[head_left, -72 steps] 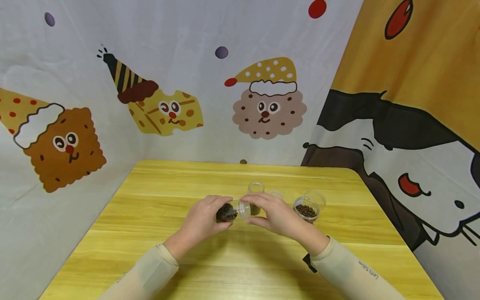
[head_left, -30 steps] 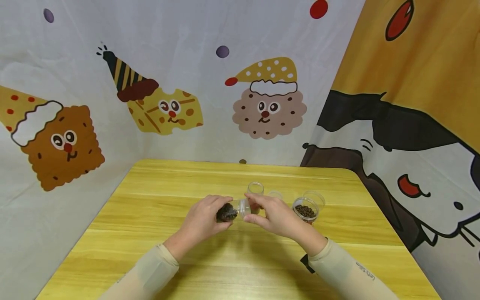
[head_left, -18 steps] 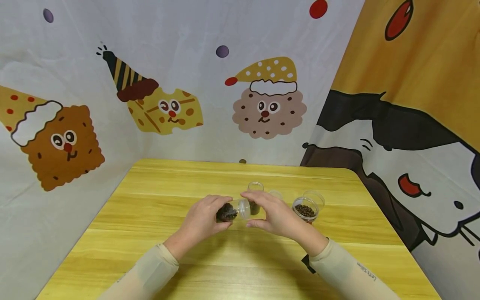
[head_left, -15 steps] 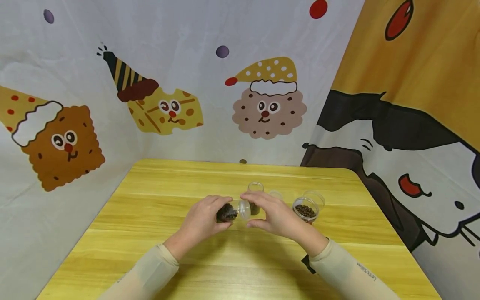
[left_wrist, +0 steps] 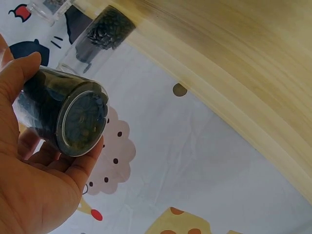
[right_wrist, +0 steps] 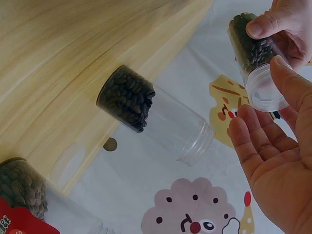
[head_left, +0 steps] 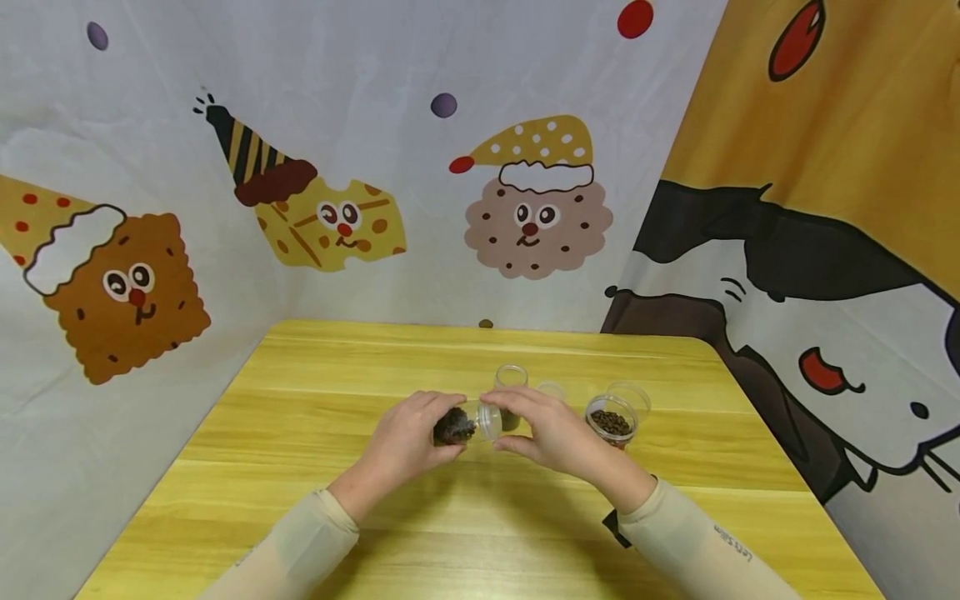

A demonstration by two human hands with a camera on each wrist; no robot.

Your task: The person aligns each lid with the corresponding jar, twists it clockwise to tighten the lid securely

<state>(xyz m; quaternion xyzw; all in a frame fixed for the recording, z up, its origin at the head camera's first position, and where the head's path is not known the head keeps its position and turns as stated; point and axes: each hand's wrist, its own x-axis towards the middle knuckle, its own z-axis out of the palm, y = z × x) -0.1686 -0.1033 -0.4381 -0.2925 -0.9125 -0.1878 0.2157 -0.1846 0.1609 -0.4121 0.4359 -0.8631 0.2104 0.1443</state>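
Observation:
My left hand (head_left: 405,433) grips a small clear jar (left_wrist: 61,109) part-filled with dark beans or seeds, tipped on its side above the table. A pale translucent screw lid (right_wrist: 265,90) sits on its mouth, facing right. Around that lid, my right hand (right_wrist: 278,146) is held with thumb and fingers spread apart. Its thumb is at the lid's edge, and the fingertips are close beside it; contact is hard to tell. Just behind the right hand stands an open clear jar (right_wrist: 180,119) with dark beans in its lower part, partly hidden in the head view.
Right of the hands stands a wider open clear jar (head_left: 611,422) of brown beans, with a red label at its base. A clear lid (head_left: 636,398) lies behind it. Another clear lid (right_wrist: 68,163) lies between the standing jars. The wooden table (head_left: 300,367) meets a printed cloth backdrop.
A second ago my right thumb and fingers pinched the lid; they have since spread apart and shifted slightly back around it. The left hand and its jar have stayed in place.

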